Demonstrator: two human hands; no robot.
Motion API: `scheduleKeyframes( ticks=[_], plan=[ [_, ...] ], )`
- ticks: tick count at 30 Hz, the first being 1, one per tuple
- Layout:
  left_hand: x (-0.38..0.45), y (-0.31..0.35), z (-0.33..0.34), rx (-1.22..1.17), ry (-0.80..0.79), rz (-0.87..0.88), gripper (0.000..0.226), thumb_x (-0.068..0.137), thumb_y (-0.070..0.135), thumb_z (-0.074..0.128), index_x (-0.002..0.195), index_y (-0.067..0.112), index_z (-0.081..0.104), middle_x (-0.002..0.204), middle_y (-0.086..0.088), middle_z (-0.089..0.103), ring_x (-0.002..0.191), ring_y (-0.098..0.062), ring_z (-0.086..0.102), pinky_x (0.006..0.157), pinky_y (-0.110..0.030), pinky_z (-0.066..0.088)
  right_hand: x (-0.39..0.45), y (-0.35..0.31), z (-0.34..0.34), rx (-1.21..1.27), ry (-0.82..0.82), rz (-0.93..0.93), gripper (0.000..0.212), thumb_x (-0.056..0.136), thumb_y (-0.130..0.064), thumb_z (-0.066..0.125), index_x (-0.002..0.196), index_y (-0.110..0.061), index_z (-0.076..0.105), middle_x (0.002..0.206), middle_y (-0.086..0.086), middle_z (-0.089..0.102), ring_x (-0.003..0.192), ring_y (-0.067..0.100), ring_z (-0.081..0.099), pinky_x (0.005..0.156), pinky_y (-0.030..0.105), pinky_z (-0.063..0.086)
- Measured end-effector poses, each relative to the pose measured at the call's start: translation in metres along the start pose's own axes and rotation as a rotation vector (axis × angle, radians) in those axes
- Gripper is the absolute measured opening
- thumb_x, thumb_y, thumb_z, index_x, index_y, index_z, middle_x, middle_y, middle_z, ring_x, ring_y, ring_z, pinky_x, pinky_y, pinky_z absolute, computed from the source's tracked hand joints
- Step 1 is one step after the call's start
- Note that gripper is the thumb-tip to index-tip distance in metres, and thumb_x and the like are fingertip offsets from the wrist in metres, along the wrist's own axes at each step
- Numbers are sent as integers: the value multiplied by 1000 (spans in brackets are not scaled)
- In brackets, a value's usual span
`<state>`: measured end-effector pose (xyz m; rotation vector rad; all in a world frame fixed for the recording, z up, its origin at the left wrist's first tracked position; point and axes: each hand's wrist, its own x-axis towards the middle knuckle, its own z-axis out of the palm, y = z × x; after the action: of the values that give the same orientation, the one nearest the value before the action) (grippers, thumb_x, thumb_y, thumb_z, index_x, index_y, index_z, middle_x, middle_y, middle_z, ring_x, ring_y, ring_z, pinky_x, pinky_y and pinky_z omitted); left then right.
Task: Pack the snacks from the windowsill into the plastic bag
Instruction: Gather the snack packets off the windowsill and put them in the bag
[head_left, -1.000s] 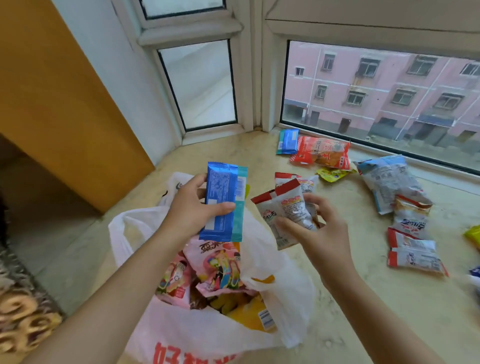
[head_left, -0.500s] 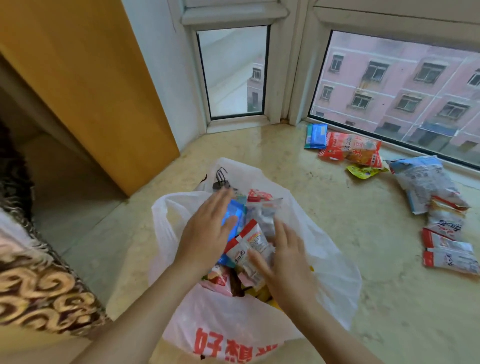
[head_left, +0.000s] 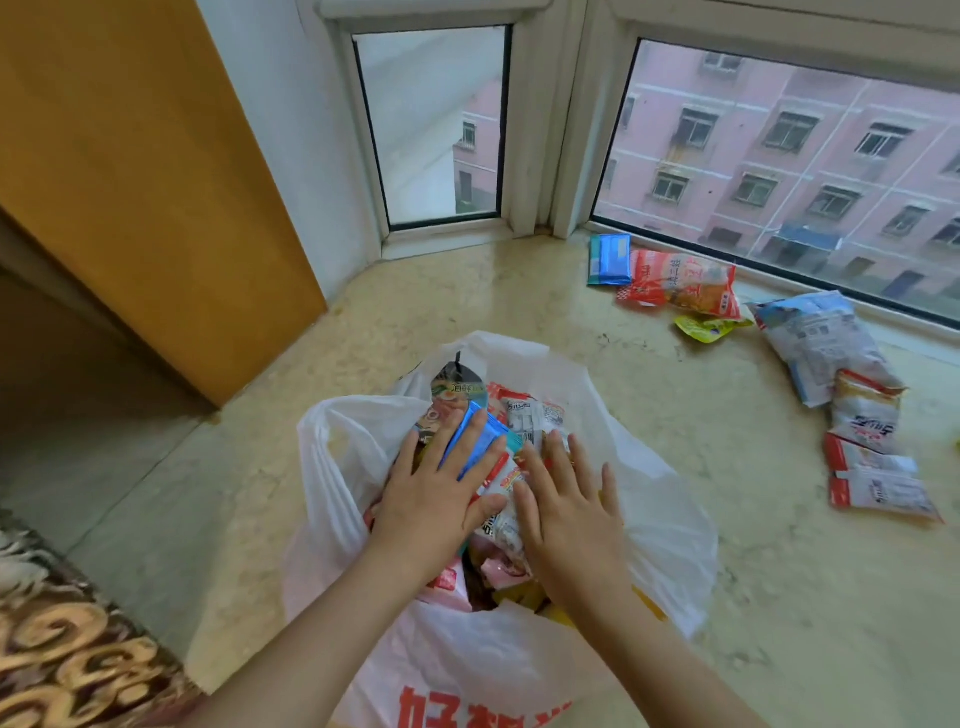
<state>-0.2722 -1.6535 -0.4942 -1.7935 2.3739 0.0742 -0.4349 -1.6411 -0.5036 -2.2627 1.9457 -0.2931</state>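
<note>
A white plastic bag (head_left: 665, 535) with red print stands open on the marble windowsill (head_left: 779, 597), stuffed with snack packets. My left hand (head_left: 436, 499) lies flat with straight fingers on a blue packet (head_left: 480, 439) at the top of the pile. My right hand (head_left: 569, 514) presses flat on red-and-white packets (head_left: 524, 415) beside it. Loose snacks remain on the sill by the window: a blue packet (head_left: 609, 259), a red-orange packet (head_left: 680, 285), a small yellow one (head_left: 706, 327), a pale blue-white bag (head_left: 821, 343) and red-and-white packets (head_left: 878, 483).
An orange wooden panel (head_left: 145, 176) stands at the left, with a patterned fabric (head_left: 78, 654) at the lower left. Window frames (head_left: 545, 130) close off the sill at the back. Bare marble lies between the bag and the loose snacks.
Both hands came down from holding packets above the bag and now lie flat on the packets inside it. The view has shifted left and closer to the bag.
</note>
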Motion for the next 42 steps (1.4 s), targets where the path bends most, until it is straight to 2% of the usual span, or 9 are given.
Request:
scheduleKeyframes(
  ticks=[7, 13, 17, 20, 23, 29, 33, 38, 42],
  plan=[
    [6, 34, -20, -77, 153, 75, 62, 98, 57, 16, 148, 23, 33, 156, -2, 27, 145, -23, 21, 110, -56, 17, -16, 51, -15, 57, 303, 36, 51, 83, -34, 45, 131, -18, 45, 143, 11, 41, 133, 29, 36, 110, 49, 25],
    [21, 62, -22, -132, 45, 142, 70, 89, 69, 2, 147, 35, -16, 154, 11, -28, 141, -12, -28, 109, -46, -19, -59, 79, -4, -72, 154, 15, 49, 65, -40, 60, 109, -18, 60, 87, -1, 69, 89, 25, 66, 92, 41, 36],
    [25, 60, -12, -123, 16, 132, 75, 83, 71, -8, 148, 34, -18, 155, 11, -26, 141, -11, -28, 110, -43, -18, -47, 80, -21, -18, 182, 124, 45, 52, -16, 82, 95, -20, 68, 62, -4, 65, 63, 19, 66, 88, 53, 49],
    [27, 60, -12, -156, 8, 125, 80, 75, 71, -19, 147, 35, -22, 154, 11, -28, 140, -11, -29, 110, -42, -17, -38, 91, -60, 355, 351, 303, 9, 78, -12, 73, 84, -18, 72, 72, -4, 66, 64, 20, 66, 74, 40, 52],
    [34, 66, -13, -143, -20, 124, 82, 71, 70, -24, 145, 36, -24, 153, 10, -27, 141, -14, -27, 113, -47, -13, -31, 104, -100, 955, 493, 557, 12, 86, -7, 67, 81, -16, 73, 66, 1, 64, 55, 10, 60, 56, 21, 47],
    [50, 83, -6, -95, -49, 112, 79, 84, 70, 1, 144, 34, 38, 154, 0, 33, 143, -28, 26, 112, -56, 5, -35, 114, -136, 1161, 785, 532, 16, 91, -4, 60, 87, -15, 72, 52, -9, 56, 50, 4, 48, 52, 14, 42],
    [52, 91, -3, -98, -120, 122, 102, 65, 76, -23, 150, 37, 16, 161, 6, 5, 148, -24, -2, 116, -49, -4, -40, 114, -147, 1109, 762, 426, 17, 90, -4, 61, 87, -17, 72, 59, -10, 62, 56, 3, 55, 58, 12, 45],
    [37, 114, -33, -481, 333, 28, 47, 92, 48, 26, 108, 26, 64, 119, 10, 62, 113, -17, 55, 93, -40, 37, -63, 142, -144, 959, 447, 471, 22, 78, -28, 74, 100, -25, 72, 92, -10, 72, 88, 2, 65, 83, 24, 48],
    [30, 154, -71, -756, 643, 110, 24, 92, 35, 43, 100, 19, 59, 100, 5, 59, 95, -20, 54, 79, -39, 42, -92, 177, -137, 489, 447, 393, 34, 81, -33, 71, 114, -23, 67, 118, -7, 65, 114, 8, 56, 97, 20, 39]
  ],
)
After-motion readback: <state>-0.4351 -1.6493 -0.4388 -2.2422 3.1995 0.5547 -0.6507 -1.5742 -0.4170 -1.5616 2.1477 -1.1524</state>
